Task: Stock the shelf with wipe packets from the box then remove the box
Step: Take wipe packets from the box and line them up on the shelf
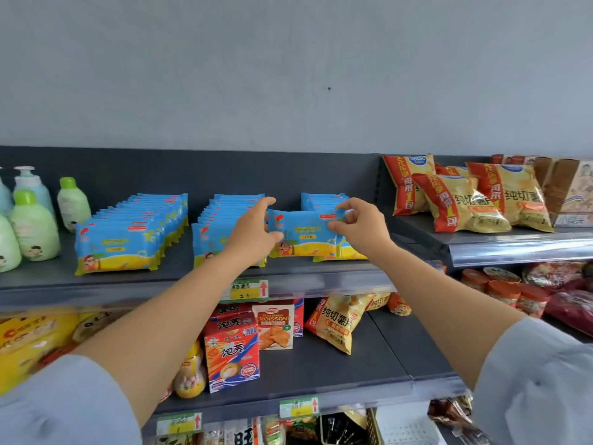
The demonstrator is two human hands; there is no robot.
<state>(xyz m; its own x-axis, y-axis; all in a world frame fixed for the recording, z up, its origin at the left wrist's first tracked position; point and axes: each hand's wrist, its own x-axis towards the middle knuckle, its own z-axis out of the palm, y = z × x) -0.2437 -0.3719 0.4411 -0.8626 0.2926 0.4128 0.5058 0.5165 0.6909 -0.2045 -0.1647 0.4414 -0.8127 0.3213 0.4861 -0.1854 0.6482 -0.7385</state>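
One wipe packet point(303, 234) | gripped by left hand point(253, 234) | pinched by right hand point(357, 228)

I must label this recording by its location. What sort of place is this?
Most likely a small shop or convenience store: dark shelves with price tags on the front rail, neat rows of identical wipe packets, and crisp bags stocked alongside.

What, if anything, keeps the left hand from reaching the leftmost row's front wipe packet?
Probably nothing, so likely yes: that front packet stands at the open edge of the shelf with nothing before it. The left hand would first have to release the held packet it grips with the right hand.
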